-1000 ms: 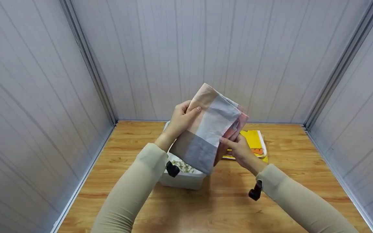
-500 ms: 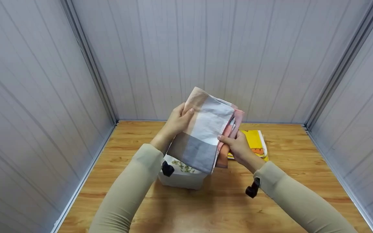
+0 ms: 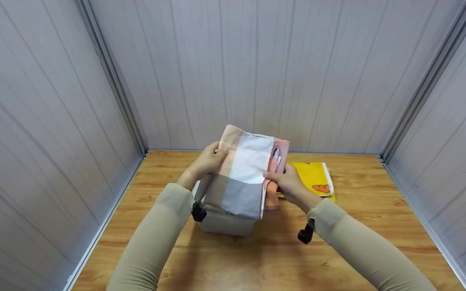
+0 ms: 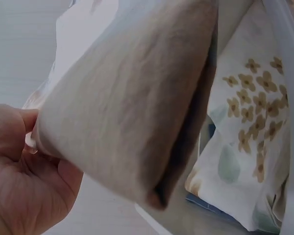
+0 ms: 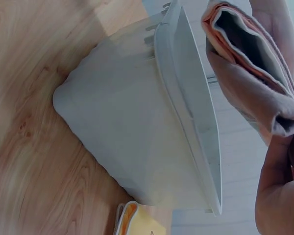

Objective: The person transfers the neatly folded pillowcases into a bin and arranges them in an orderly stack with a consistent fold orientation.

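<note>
A folded checked cloth [image 3: 245, 173] in peach, white, grey and orange is held up between both hands, above a white plastic bin [image 3: 227, 225]. My left hand [image 3: 206, 161] pinches its left edge, thumb on the front face. On the opposite side, my right hand [image 3: 291, 184] grips the layered right edge, thumb in front. The right wrist view shows the fold's layers end-on beside the bin's rim. In the left wrist view, a white cloth with brown flowers [image 4: 255, 112] lies inside the bin. From the head view the checked cloth hides most of the bin's opening.
A folded yellow cloth [image 3: 312, 178] with an orange print and white edging lies on the wooden table [image 3: 362, 226], right of the bin. Pale panel walls [image 3: 257, 72] enclose the back and both sides.
Both hands have moved left and down with the checked cloth, which now covers more of the bin. The cloth hangs more upright, and its orange layers show more at the right edge.
</note>
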Available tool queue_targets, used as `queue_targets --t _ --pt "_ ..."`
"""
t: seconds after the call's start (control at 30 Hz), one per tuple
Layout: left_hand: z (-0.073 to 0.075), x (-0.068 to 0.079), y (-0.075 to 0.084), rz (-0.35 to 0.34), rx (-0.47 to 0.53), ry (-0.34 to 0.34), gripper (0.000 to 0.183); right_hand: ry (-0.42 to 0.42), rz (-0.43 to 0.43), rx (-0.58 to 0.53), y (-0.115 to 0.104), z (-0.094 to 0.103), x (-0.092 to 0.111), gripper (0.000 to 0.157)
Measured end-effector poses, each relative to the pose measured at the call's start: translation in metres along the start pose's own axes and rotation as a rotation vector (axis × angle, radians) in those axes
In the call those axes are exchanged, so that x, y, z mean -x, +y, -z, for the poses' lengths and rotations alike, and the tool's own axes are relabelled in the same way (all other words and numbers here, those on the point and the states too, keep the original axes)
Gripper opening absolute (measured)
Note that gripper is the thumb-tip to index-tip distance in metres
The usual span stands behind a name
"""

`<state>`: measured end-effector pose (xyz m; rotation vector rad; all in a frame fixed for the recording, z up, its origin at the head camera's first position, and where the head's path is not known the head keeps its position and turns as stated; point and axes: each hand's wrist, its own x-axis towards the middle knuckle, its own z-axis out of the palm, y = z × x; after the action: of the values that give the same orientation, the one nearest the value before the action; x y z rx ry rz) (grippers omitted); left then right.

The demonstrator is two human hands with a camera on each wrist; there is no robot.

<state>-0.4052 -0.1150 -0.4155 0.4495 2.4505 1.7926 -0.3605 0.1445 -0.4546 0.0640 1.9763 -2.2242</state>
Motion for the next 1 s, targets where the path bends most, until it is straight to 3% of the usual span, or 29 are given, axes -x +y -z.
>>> queue_targets --t 0.17,0.4,0.67,1.0 --pt "0.008 0.005 -0.010 0.105 0.013 -0.035 0.046 0.020 -0.027 0.052 0.003 -0.004 -0.003 0.052" --pt "0.017 0.012 -0.015 0.188 0.031 -0.051 0.064 0.031 -0.057 0.066 0.001 -0.010 -0.009 0.053" --pt "0.027 0.013 -0.013 0.161 -0.017 -0.077 0.048 0.016 -0.081 0.063 -0.007 -0.019 -0.018 0.059" --pt "0.034 0.006 -0.022 0.151 -0.114 -0.034 0.046 0.001 -0.071 0.274 -0.010 -0.029 -0.028 0.061"
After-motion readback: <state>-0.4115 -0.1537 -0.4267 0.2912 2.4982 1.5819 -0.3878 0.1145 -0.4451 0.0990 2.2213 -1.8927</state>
